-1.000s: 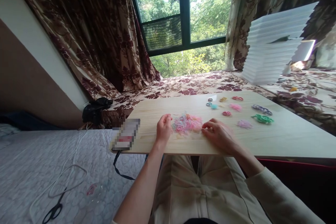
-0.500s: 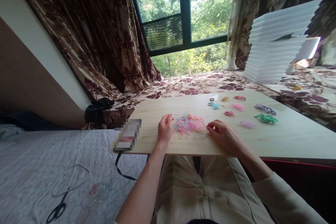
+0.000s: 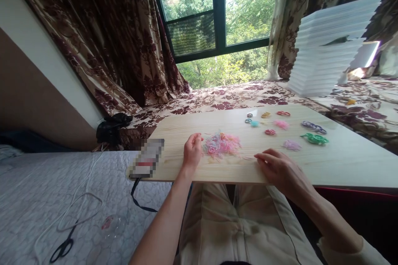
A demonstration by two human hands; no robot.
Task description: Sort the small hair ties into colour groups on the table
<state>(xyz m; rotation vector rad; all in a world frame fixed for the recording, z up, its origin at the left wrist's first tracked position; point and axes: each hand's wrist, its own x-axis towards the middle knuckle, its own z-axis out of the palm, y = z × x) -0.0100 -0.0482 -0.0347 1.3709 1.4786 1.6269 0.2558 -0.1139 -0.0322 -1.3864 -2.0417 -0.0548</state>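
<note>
A loose heap of small pastel rubber bands (image 3: 222,145), mostly pink, lilac and pale blue, lies on the pale wooden table (image 3: 174,126). My left hand (image 3: 192,149) rests at the heap's left edge, its fingers curled and closed; whatever they hold is too small to make out. Right of the heap, my right hand (image 3: 280,169) is low over the table with its fingertips together at the end of a thin pink band (image 3: 247,157). Smaller piles of pink bands (image 3: 281,124), lilac bands (image 3: 291,145) and turquoise bands (image 3: 254,124) lie beyond it.
Coiled ties lie at the right: green (image 3: 315,138), dark purple and white (image 3: 314,127), red (image 3: 283,113), rose (image 3: 270,132) and yellow (image 3: 265,114). A pixelated phone-like object (image 3: 147,159) is at the table's left edge. Black scissors (image 3: 64,248) lie on the bed.
My right hand has drawn back from the heap, rightward and toward me, with a pink band now apart from the heap at its fingertips. My left hand stays beside the heap.
</note>
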